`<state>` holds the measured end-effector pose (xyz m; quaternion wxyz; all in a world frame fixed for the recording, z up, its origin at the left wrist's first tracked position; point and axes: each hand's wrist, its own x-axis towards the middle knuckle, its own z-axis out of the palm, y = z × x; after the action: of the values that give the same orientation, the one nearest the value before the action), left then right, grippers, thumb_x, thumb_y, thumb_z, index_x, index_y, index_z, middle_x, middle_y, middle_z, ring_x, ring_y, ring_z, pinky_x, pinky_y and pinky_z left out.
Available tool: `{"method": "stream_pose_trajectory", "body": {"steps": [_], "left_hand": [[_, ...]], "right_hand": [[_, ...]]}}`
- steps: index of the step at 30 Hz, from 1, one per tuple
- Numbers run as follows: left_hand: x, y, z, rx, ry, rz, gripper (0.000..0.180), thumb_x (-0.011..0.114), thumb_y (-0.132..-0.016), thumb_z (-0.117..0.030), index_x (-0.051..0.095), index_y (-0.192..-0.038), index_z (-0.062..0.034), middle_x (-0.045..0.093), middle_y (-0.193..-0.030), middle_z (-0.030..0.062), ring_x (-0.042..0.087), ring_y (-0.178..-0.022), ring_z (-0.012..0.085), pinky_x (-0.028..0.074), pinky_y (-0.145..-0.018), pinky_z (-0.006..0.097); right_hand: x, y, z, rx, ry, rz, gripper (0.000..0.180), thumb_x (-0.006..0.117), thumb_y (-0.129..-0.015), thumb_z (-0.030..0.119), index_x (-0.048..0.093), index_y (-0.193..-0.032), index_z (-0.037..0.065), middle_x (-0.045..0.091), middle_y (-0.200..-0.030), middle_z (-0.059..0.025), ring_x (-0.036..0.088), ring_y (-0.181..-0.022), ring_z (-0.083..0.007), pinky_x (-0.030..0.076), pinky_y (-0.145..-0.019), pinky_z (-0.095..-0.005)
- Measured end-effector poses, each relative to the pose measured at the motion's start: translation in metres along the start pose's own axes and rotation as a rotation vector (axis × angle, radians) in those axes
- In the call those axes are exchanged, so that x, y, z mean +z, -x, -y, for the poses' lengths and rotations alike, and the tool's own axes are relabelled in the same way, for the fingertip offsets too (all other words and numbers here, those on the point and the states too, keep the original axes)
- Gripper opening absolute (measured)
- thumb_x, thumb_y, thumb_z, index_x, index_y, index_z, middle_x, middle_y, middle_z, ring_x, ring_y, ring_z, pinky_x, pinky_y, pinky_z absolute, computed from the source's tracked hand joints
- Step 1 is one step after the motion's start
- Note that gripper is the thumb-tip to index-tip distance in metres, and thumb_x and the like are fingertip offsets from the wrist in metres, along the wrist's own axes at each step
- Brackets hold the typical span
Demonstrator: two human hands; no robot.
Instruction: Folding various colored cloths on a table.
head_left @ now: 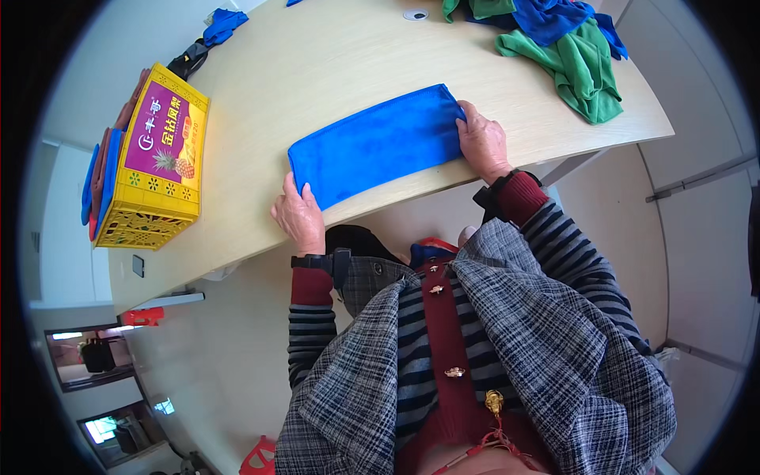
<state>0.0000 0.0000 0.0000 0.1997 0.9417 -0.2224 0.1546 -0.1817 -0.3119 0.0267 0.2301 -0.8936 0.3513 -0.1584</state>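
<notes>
A blue cloth [376,146], folded into a long flat rectangle, lies at the near edge of the table. My left hand [300,218] grips its left end, thumb on top and the other fingers partly hidden. At the opposite end, my right hand [482,142] pinches the cloth's right edge. The cloth looks smooth and stretched between both hands, its near side lying along the table's front edge.
A yellow plastic crate [158,194] with folded cloths stands on the left of the pale wooden table [261,95]. Loose green cloths [582,75] and blue ones [550,20] are heaped at the far right. A crumpled blue cloth [224,27] lies at the far left.
</notes>
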Motion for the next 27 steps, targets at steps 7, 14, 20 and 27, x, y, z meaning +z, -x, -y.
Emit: {"method": "stream_pose_trajectory", "body": {"steps": [7, 14, 20, 27], "left_hand": [[-0.022, 0.01, -0.019, 0.129, -0.113, -0.182, 0.046, 0.07, -0.091, -0.023, 0.057, -0.133, -0.0084, 0.064, -0.116, 0.0156, 0.057, -0.112, 0.0332, 0.042, -0.098, 0.046], [-0.031, 0.017, -0.094, 0.763, 0.163, 0.038, 0.044, 0.076, -0.083, -0.018, 0.064, -0.124, -0.0069, 0.059, -0.125, 0.0144, 0.054, -0.121, 0.033, 0.043, -0.103, 0.045], [-0.023, 0.034, -0.061, 0.734, 0.067, 0.104, 0.046, 0.075, -0.084, -0.021, 0.063, -0.127, -0.0081, 0.058, -0.127, 0.014, 0.053, -0.122, 0.0322, 0.042, -0.104, 0.046], [-0.038, 0.036, -0.03, 0.535, -0.004, 0.073, 0.05, 0.074, -0.085, -0.021, 0.061, -0.132, -0.0084, 0.057, -0.133, 0.0156, 0.052, -0.125, 0.0328, 0.04, -0.107, 0.047]], "right_hand": [[-0.019, 0.01, -0.006, -0.246, 0.141, -0.26, 0.04, 0.064, -0.092, 0.017, 0.056, -0.13, 0.008, 0.066, -0.114, -0.0174, 0.063, -0.105, -0.0351, 0.05, -0.091, -0.0437], [0.003, 0.034, 0.056, -0.719, 0.05, -0.053, 0.044, 0.066, -0.091, 0.022, 0.058, -0.132, 0.008, 0.061, -0.124, -0.0142, 0.057, -0.117, -0.032, 0.045, -0.101, -0.0448], [0.006, 0.065, 0.027, -0.843, 0.16, -0.032, 0.048, 0.066, -0.092, 0.027, 0.056, -0.135, 0.007, 0.057, -0.136, -0.0135, 0.051, -0.13, -0.0313, 0.039, -0.109, -0.0463], [-0.026, 0.052, -0.008, -0.567, 0.227, 0.073, 0.051, 0.064, -0.094, 0.03, 0.054, -0.14, 0.007, 0.052, -0.144, -0.0132, 0.045, -0.138, -0.0318, 0.032, -0.116, -0.0494]]}}
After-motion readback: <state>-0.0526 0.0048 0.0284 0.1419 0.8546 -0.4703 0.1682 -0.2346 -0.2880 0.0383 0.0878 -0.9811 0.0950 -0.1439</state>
